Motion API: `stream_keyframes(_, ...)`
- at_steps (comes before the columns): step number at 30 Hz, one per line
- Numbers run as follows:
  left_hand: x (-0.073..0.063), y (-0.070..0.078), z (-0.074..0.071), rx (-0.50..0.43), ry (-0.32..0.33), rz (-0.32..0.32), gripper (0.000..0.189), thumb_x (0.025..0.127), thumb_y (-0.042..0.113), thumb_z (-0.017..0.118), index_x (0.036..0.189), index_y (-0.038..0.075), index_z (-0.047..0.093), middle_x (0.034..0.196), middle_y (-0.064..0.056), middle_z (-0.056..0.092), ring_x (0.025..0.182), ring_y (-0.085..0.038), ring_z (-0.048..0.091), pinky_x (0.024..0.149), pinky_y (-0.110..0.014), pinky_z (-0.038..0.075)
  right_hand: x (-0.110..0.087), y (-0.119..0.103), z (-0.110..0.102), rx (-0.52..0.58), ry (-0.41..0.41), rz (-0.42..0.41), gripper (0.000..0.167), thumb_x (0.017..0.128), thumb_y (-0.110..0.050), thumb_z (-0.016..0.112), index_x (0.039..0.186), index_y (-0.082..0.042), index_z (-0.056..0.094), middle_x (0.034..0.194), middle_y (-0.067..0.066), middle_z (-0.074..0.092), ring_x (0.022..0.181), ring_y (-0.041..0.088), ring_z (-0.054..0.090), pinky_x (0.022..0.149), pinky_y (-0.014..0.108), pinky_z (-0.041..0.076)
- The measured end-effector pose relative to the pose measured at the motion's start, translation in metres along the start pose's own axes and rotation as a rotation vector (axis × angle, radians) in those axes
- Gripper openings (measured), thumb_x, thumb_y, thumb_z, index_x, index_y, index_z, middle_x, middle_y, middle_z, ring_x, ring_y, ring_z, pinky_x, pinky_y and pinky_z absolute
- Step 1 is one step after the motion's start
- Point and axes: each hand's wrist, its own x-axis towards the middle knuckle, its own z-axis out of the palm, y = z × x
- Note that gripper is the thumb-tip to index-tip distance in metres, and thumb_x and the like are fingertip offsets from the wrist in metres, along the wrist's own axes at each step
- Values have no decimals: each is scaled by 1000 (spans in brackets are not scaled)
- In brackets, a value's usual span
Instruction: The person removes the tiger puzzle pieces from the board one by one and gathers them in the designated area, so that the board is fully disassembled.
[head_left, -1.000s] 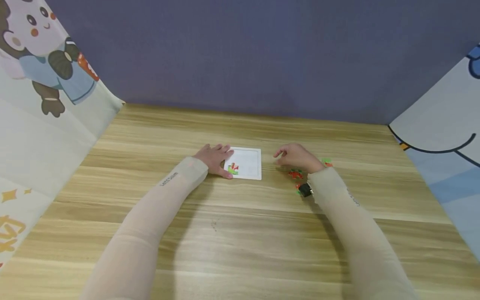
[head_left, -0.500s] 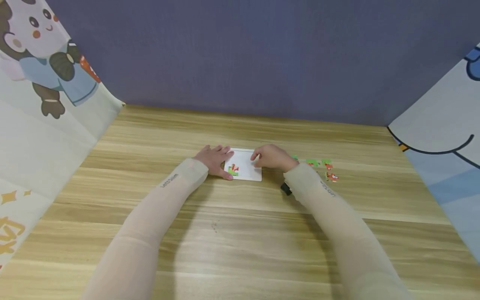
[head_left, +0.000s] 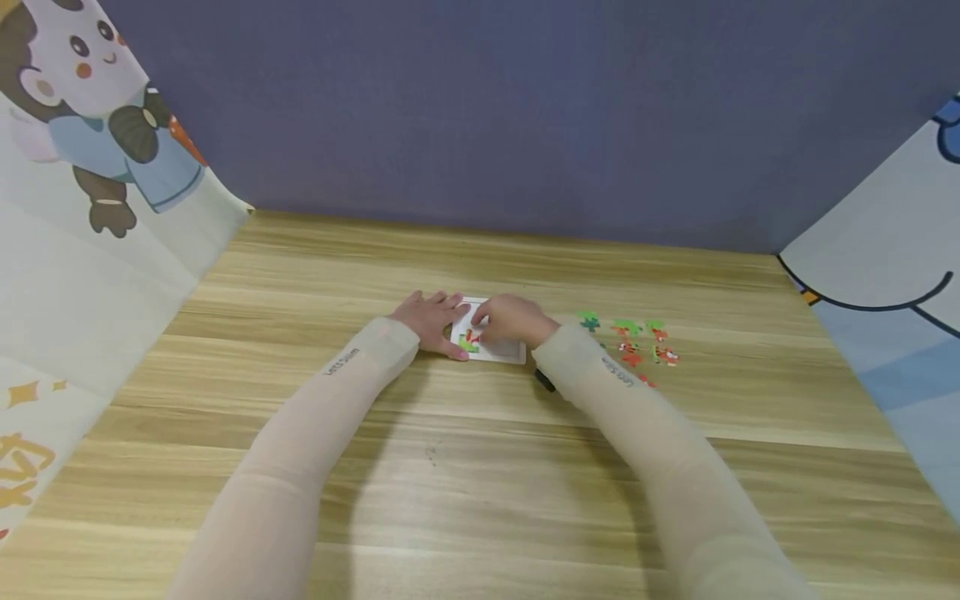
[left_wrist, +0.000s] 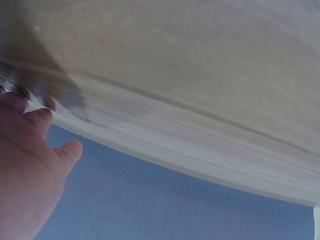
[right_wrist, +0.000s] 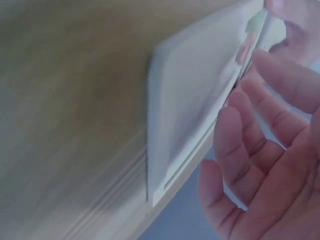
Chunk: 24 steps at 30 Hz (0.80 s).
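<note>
A small white puzzle tray lies on the wooden table. My left hand rests spread on its left edge, with the thumb by the near left corner. In that corner sits a green and red puzzle piece. My right hand is over the tray, fingers bent and thumb and forefinger together just beside that piece. They pinch another puzzle piece, mostly hidden by the fingers. From the right wrist view, the right fingers curl along the edge of the tray.
Several loose green and red puzzle pieces lie on the table to the right of the tray, partly behind the right sleeve. A dark blue partition stands along the table's far edge, with printed panels on both sides.
My right hand has moved left from beside the loose pieces to over the tray, close to the seated piece. More loose pieces now show. My left hand stays on the tray's edge.
</note>
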Motion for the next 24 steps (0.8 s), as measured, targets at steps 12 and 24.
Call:
stream_keyframes(12,-8,5,-3,0,-10,1,96,84,67,55,155,15,16,160,-5,7,146,-28,9,115,-54,6,2,-12,8,-13,-18,28,34,84,-15,66,117,-13,70,121,4,65,108,24,58,93,52,45)
stream_keyframes(24,-10,6,-1,0,-21,1,95,84,67,54,155,17,15,160,-4,7,146,-28,9,115,-54,7,-1,-10,10,241,18,0,16,86,-8,67,101,-4,65,89,5,65,74,14,55,68,26,46)
